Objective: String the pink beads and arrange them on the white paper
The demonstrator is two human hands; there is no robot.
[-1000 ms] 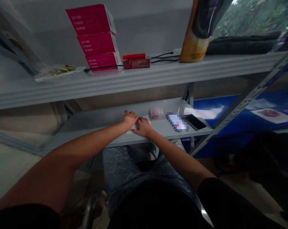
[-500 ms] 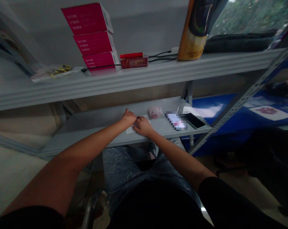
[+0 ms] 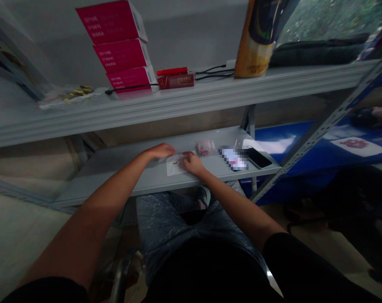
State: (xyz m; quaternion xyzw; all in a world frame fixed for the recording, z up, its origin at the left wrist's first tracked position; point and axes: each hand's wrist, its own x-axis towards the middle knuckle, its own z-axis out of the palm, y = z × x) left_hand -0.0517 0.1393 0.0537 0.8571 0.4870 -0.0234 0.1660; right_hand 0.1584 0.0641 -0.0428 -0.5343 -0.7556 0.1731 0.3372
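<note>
Lying on white paper (image 3: pixel 174 170), a small piece (image 3: pixel 174 163) is sitting left of the right hand (image 3: pixel 193 163), near the left hand (image 3: pixel 161 150); I cannot tell either grip's width.

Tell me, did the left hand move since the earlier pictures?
Yes. Judged against the lower shelf, the left hand has moved toward the shelf's left end, away from the right hand.

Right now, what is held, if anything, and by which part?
Cannot be told: the right hand covers the right side of the white sheet; any hold by the left hand is unclear.
</note>
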